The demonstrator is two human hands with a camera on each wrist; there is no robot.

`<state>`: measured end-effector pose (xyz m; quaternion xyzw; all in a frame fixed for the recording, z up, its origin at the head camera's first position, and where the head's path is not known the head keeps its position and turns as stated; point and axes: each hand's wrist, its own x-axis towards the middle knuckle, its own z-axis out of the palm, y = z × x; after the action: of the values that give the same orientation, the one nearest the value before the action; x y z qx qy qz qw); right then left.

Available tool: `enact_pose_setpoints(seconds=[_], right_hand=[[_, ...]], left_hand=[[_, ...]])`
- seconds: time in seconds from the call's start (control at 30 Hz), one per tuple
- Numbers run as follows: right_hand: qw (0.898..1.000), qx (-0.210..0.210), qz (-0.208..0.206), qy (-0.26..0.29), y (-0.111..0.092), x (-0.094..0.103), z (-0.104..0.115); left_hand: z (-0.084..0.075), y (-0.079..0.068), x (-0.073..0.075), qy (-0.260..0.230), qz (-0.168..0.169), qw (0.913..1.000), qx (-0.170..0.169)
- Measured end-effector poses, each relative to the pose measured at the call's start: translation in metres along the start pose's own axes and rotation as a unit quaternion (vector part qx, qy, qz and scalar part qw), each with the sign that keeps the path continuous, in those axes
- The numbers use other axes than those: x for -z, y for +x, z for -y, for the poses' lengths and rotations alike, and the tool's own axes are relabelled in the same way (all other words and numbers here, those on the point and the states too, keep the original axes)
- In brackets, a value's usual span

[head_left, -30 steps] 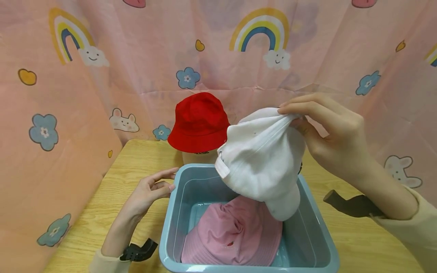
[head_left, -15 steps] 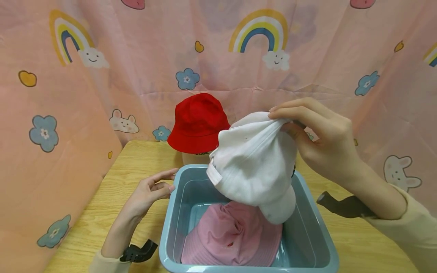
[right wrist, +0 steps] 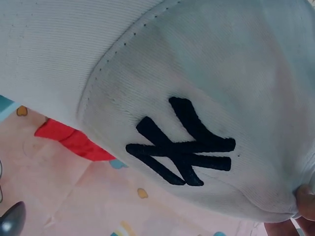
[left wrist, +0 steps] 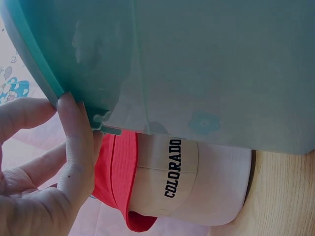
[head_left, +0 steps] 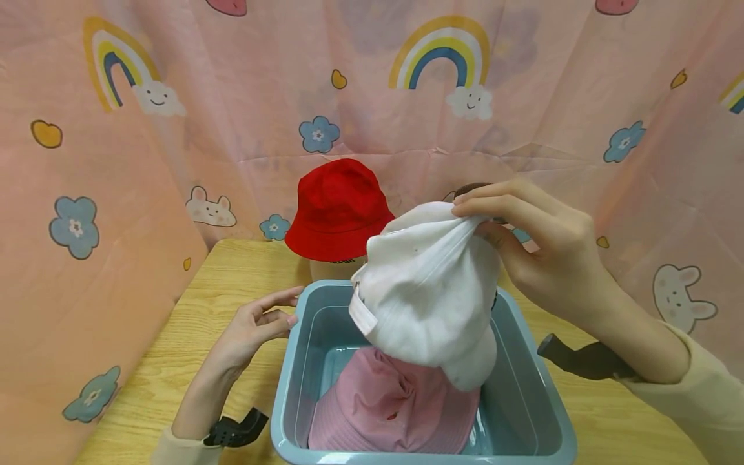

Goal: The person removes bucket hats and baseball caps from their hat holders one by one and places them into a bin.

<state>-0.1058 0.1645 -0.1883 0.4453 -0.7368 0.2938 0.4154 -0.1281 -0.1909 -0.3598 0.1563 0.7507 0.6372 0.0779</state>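
A white baseball cap (head_left: 427, 290) hangs above the blue plastic basin (head_left: 537, 387), brim lowest. My right hand (head_left: 537, 239) pinches its crown between thumb and fingers. Dark interlocking letters on the cap's front show in the right wrist view. Inside the basin lies a pink bucket hat (head_left: 386, 407), its back right part covered by the white cap. My left hand (head_left: 252, 329) is at the basin's upper left rim; in the left wrist view, thumb and finger hold that rim (left wrist: 42, 73) from either side.
Behind the basin, a red bucket hat (head_left: 340, 210) sits over a beige cap (left wrist: 157, 182) lettered COLORADO. A dark brown item (head_left: 472, 187) shows partly behind my right hand. The wooden table (head_left: 238, 271) meets a pink patterned curtain (head_left: 372, 51).
My right hand has moved left and down with the white cap, which hangs lower over the pink bucket hat. My left hand and the basin have stayed in place.
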Motion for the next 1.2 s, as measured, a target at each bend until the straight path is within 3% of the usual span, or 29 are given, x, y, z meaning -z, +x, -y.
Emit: enact_pose_setpoints(seconds=[0.6,0.87,1.2], right_hand=[[0.994,0.061,0.069,0.053,-0.024,-0.015,-0.008],[0.986,0.068,0.135,0.064,-0.036,-0.023,-0.011],[0.981,0.074,0.159,0.084,-0.047,-0.036,-0.011]], left_hand=[[0.002,0.000,0.001,0.004,-0.003,0.9999,0.011],[0.004,0.000,0.001,0.004,-0.003,0.9999,0.012],[0.002,0.000,0.001,0.003,-0.002,1.0000,0.008]])
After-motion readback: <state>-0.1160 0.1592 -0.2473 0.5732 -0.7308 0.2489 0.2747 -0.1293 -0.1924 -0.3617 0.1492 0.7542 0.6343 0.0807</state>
